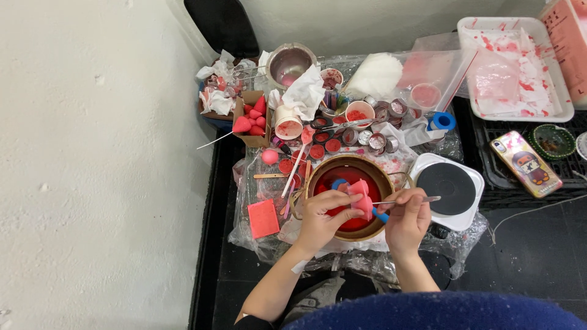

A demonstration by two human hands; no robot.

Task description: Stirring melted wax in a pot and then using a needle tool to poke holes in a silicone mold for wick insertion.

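Observation:
My left hand (324, 214) grips a small pink moulded wax piece (361, 197) and holds it over a round metal pot (318, 174) filled with red liquid wax. My right hand (406, 217) holds a thin metal tool (403, 200) whose tip touches the pink piece from the right. A blue-handled object (380, 215) pokes out under the pink piece, resting in the pot.
A white hot plate (449, 183) stands right of the pot. Small tins of red wax (333, 145), paper cups (287, 122), a box of red shapes (252, 119), a pink block (263, 218), a steel bowl (290, 61), a stained white tray (520, 67) and a phone (526, 164) surround it.

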